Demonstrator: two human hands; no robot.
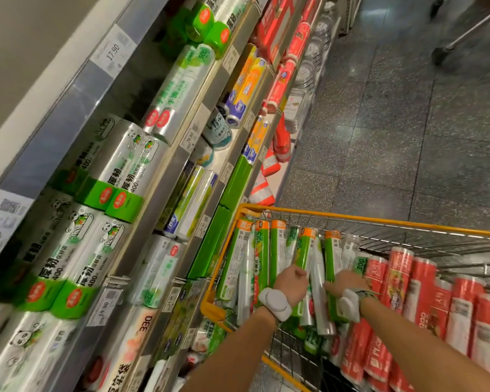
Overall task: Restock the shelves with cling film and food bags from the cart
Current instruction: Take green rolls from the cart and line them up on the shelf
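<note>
Inside the wire cart (pixel 351 217), at lower right, two groups of rolled goods stand packed together. Green-and-clear rolls (pixel 262 256) with orange tops fill the near-shelf side; six orange tops show along the cart's yellow rim, though overlapping wrappers make the full count uncertain. Red rolls (pixel 419 295) with white labels fill the other side; about seven are visible before the frame cuts them off.

Left hand (pixel 290 281): closed in a fist around the lower part of one green roll (pixel 304 251), knuckles up. Right hand (pixel 344 285): fingers curled down over a neighbouring green roll (pixel 332 267), gripping it; a clear film roll (pixel 320 301) lies between the two hands. Each wrist carries a white band-mounted device (pixel 275 302).

Shelves (pixel 164 171) at left, seen at a tilt: upper tier holds silver-and-green rolls (pixel 125 176) printed with pandas, in pairs; lower tiers hold green boxes (pixel 235 182), blue-and-orange boxes (pixel 246 86) and red packs (pixel 280 86). Price tags (pixel 113 52) reading 17.90, 10.90 and 19.90 sit on the shelf edges. Dark speckled floor tiles (pixel 408 123) fill the aisle.
</note>
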